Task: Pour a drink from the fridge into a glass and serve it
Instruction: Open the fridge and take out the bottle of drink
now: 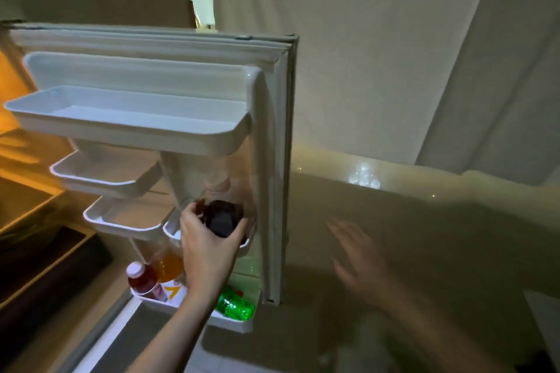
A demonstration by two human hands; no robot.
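Low in the frame's centre, the left hand [209, 247] reaches up from the bottom edge and curls its fingers [191, 216] round a dark bottle [222, 218], gripping near its top, probably to lift it out of the small door bin [171, 228]. At the right, the blurred right hand [359, 254] hangs with fingers spread and holding nothing, seemingly free to help. Farther back, the open fridge door [272, 130] carries a red bottle [144, 281], an orange bottle [166, 266] and a green bottle [235, 306] in its bottom rack [230, 322]; no glass shows.
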